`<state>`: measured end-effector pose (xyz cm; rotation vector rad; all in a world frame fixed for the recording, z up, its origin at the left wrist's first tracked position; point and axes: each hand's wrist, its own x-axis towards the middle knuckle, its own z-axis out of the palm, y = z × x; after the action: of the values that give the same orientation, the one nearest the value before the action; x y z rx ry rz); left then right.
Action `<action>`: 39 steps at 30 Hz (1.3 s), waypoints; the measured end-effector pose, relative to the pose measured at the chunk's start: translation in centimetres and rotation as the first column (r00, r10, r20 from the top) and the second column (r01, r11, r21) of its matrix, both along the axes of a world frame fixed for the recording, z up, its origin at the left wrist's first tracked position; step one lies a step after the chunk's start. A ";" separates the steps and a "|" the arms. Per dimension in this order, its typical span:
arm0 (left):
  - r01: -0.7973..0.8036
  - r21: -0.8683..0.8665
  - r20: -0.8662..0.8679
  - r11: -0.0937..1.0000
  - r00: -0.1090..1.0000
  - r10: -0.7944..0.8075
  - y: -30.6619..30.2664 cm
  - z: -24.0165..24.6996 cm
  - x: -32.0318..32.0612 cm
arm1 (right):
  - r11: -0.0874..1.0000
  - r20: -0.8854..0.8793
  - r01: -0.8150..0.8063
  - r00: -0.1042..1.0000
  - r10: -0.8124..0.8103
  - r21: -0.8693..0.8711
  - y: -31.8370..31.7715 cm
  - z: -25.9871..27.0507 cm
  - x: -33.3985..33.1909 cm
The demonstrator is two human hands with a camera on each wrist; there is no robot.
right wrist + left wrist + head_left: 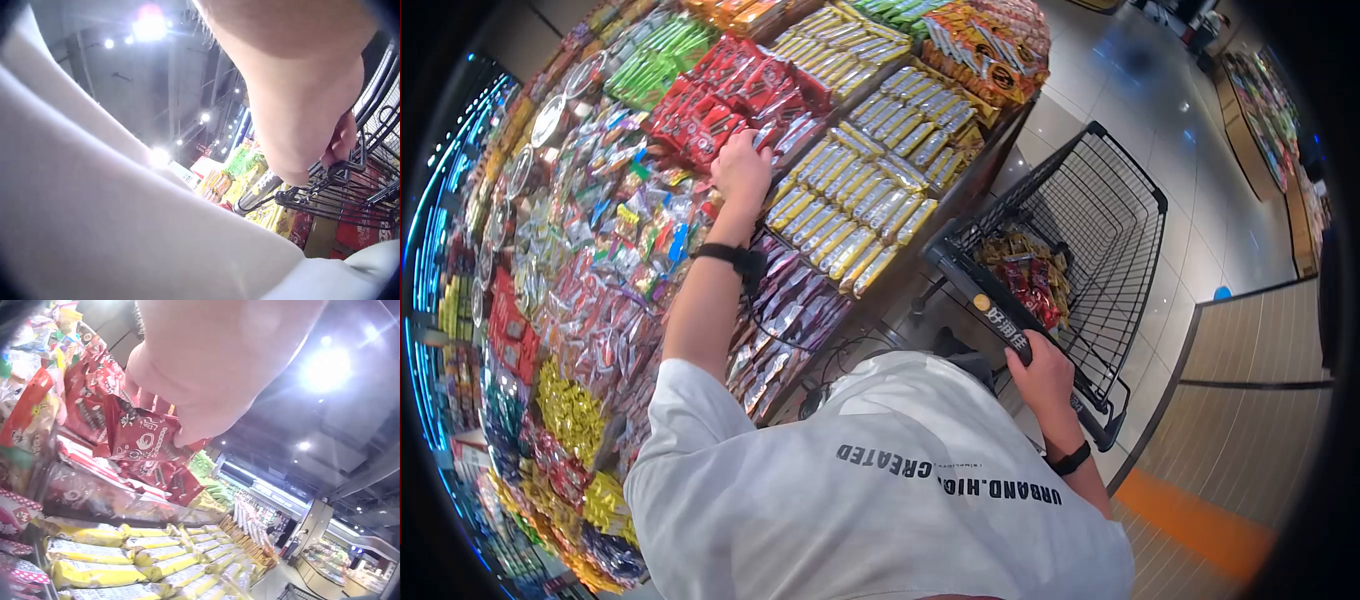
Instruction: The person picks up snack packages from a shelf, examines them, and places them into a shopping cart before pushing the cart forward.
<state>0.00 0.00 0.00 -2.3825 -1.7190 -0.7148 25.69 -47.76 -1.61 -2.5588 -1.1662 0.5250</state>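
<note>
My left hand (742, 170) reaches into the red packets (700, 115) on the sweets display. In the left wrist view its thumb and fingers pinch a red snack packet (144, 432) with white lettering, just above the other red packets. My right hand (1045, 375) grips the black handle (990, 312) of a shopping cart (1090, 220). The right wrist view shows this hand's fingers (342, 142) curled at the cart's frame. Inside the cart lie red packets (1032, 285) and yellow-brown packets (1018, 245).
Beside the red packets are rows of yellow-wrapped bars (850, 210), green packets (660, 62) and mixed wrapped sweets (615, 230). Purple packets (800, 295) lie nearer my body. Tiled floor (1115, 75) runs beyond the cart, with a wooden panel (1250, 340) at the right.
</note>
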 end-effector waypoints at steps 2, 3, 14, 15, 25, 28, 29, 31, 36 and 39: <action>0.092 0.035 0.197 0.995 0.976 -0.097 -1.4 0.6 0.5 | 0.995 -0.116 -0.051 0.991 0.060 0.081 -0.1 1.0 -0.1; 0.160 0.017 0.273 0.987 0.949 -0.159 -2.4 2.2 1.4 | 0.995 -0.156 -0.030 0.987 0.045 0.097 -0.5 0.7 0.9; 0.893 -0.341 0.933 0.294 0.359 -0.008 -20.2 4.0 15.1 | 0.894 -0.363 -0.096 0.891 0.273 0.438 2.8 9.8 12.4; 0.913 -0.330 0.943 0.240 0.332 0.033 -21.6 3.8 16.6 | 0.893 -0.424 -0.047 0.868 0.258 0.448 3.5 10.2 13.2; 0.881 -0.421 0.907 0.216 0.403 0.124 -27.2 0.0 24.3 | 0.881 -0.549 -0.058 0.762 0.343 0.469 6.7 3.1 14.0; 0.868 -0.429 0.899 0.251 0.436 0.028 -27.5 -1.3 24.4 | 0.897 -0.647 -0.055 0.673 0.358 0.440 7.7 1.2 15.1; 0.830 -0.465 0.867 0.307 0.497 -0.030 -27.5 -1.8 24.3 | 0.882 -0.635 -0.096 0.659 0.404 0.461 7.8 0.7 15.5; 0.765 -0.568 0.775 0.305 0.621 -0.115 -27.5 -2.3 23.6 | 0.929 -0.807 0.013 0.500 0.314 0.370 7.6 -0.9 16.5; 0.673 -0.552 0.489 0.492 0.740 -0.462 -28.0 -1.3 21.6 | 0.939 -0.868 0.169 0.456 0.196 0.300 6.2 -4.5 19.6; 0.690 -0.495 0.414 0.528 0.721 -0.555 -27.9 -1.8 20.5 | 0.943 -0.883 0.263 0.466 0.061 0.204 5.3 -8.5 21.9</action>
<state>20.50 -27.93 -1.79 -3.6276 -1.2093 -0.4985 47.54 -42.43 -10.14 -1.5988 -0.5948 1.3093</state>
